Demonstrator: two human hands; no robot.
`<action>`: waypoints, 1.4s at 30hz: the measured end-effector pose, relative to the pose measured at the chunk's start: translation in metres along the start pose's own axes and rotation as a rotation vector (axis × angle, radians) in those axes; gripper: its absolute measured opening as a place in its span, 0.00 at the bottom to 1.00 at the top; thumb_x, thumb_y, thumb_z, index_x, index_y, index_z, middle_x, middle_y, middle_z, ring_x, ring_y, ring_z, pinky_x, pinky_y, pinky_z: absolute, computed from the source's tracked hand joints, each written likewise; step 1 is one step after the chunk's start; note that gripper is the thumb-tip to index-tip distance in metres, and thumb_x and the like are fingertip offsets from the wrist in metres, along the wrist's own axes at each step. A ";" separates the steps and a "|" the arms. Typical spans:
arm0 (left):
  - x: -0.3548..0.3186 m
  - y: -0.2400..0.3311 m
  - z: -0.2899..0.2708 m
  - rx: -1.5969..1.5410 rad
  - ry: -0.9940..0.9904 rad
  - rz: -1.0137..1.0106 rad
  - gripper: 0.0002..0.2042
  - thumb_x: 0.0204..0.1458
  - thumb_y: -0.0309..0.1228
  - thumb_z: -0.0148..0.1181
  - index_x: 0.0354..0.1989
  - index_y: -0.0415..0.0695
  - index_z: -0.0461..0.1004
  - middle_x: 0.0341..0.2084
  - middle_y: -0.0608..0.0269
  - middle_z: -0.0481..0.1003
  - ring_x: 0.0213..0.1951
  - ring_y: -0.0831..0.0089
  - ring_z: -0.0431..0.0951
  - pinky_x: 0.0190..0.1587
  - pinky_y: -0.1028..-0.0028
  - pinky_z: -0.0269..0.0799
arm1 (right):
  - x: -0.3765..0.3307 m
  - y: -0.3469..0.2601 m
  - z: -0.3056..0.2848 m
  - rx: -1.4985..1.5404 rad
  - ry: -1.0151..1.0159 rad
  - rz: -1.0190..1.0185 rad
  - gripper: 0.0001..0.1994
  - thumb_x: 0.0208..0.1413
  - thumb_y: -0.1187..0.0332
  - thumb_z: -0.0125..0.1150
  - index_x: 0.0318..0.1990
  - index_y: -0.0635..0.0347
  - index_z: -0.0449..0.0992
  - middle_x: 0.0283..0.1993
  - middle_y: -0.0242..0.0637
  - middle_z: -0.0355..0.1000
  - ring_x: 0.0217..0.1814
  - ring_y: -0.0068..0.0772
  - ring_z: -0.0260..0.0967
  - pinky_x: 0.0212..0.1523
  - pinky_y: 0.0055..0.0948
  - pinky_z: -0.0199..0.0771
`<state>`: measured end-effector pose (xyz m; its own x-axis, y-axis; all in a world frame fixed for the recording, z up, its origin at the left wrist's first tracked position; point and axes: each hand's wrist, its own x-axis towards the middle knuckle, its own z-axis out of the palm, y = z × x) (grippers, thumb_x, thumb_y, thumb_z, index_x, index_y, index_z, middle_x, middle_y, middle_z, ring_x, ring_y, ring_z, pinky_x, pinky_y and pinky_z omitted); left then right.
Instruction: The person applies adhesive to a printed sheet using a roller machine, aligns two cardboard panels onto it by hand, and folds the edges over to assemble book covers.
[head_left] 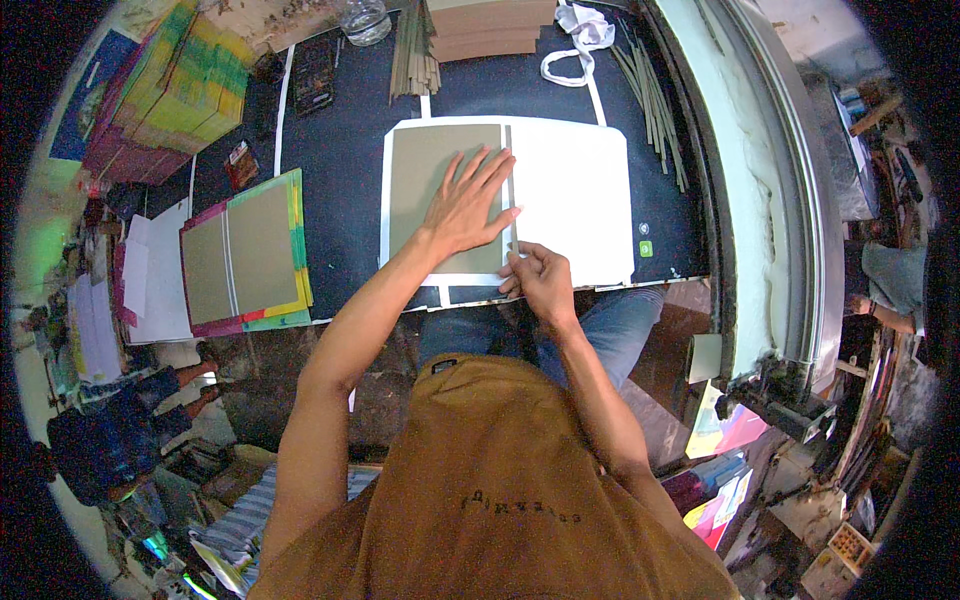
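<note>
A white sheet (575, 190) with cut corners lies on the dark blue table in front of me. On its left half rests a grey-brown cardboard panel (415, 180), with a narrow cardboard strip (512, 180) standing just right of it across a thin white gap. My left hand (467, 205) is spread flat over the panel, its fingertips and thumb reaching the strip. At the strip's near end, by the sheet's front edge, my right hand (540, 280) is closed, thumb and fingers pinching the strip.
Left on the table (340, 150) lies a stack of colourful covers (245, 255) with cardboard panels. Behind it rises a tall yellow-green pile (185, 95). Cardboard strips (415, 55), brown boards (490, 28) and a white cloth (585, 30) sit at the back; loose strips (650, 100) lie right.
</note>
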<state>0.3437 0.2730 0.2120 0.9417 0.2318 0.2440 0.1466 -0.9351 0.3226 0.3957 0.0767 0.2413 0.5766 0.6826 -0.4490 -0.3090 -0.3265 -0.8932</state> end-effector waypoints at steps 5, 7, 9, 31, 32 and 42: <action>0.001 0.001 -0.001 0.001 -0.028 -0.010 0.37 0.62 0.54 0.53 0.74 0.44 0.58 0.75 0.59 0.54 0.76 0.53 0.50 0.75 0.44 0.41 | -0.002 0.001 0.001 0.006 0.029 0.033 0.15 0.67 0.70 0.58 0.53 0.77 0.74 0.35 0.45 0.81 0.26 0.28 0.79 0.25 0.26 0.78; 0.001 0.001 -0.001 0.016 -0.013 -0.004 0.36 0.62 0.54 0.52 0.73 0.43 0.59 0.75 0.58 0.55 0.75 0.54 0.51 0.76 0.45 0.41 | -0.005 0.006 0.000 0.051 0.033 0.032 0.15 0.67 0.69 0.59 0.52 0.76 0.74 0.35 0.45 0.81 0.26 0.28 0.79 0.25 0.25 0.78; 0.002 0.002 -0.002 0.027 -0.010 0.004 0.36 0.62 0.54 0.52 0.72 0.42 0.60 0.75 0.58 0.55 0.75 0.54 0.52 0.76 0.45 0.42 | -0.012 0.009 -0.001 0.070 0.032 0.010 0.15 0.67 0.69 0.60 0.52 0.75 0.75 0.36 0.45 0.82 0.27 0.28 0.79 0.25 0.25 0.78; 0.001 -0.002 -0.004 0.033 -0.051 0.032 0.38 0.63 0.56 0.50 0.75 0.45 0.55 0.77 0.58 0.51 0.76 0.50 0.48 0.75 0.43 0.40 | -0.059 -0.014 -0.020 -0.910 0.025 -0.681 0.12 0.58 0.70 0.66 0.49 0.61 0.81 0.53 0.43 0.79 0.47 0.47 0.73 0.50 0.42 0.73; 0.001 -0.002 -0.004 0.021 -0.047 0.032 0.38 0.62 0.56 0.51 0.75 0.45 0.55 0.77 0.58 0.51 0.76 0.51 0.48 0.76 0.43 0.40 | -0.058 -0.015 -0.017 -0.996 -0.013 -0.643 0.13 0.58 0.66 0.66 0.48 0.59 0.81 0.57 0.37 0.78 0.51 0.43 0.72 0.50 0.42 0.71; 0.001 -0.003 -0.003 0.045 -0.068 0.027 0.40 0.61 0.58 0.53 0.75 0.45 0.55 0.76 0.59 0.52 0.76 0.51 0.48 0.76 0.44 0.38 | -0.055 -0.011 -0.013 -1.148 -0.049 -0.644 0.13 0.61 0.63 0.64 0.49 0.59 0.81 0.60 0.34 0.77 0.51 0.41 0.71 0.49 0.41 0.71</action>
<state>0.3431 0.2765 0.2141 0.9636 0.1894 0.1885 0.1333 -0.9521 0.2752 0.3769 0.0345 0.2759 0.3429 0.9385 0.0411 0.8368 -0.2853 -0.4673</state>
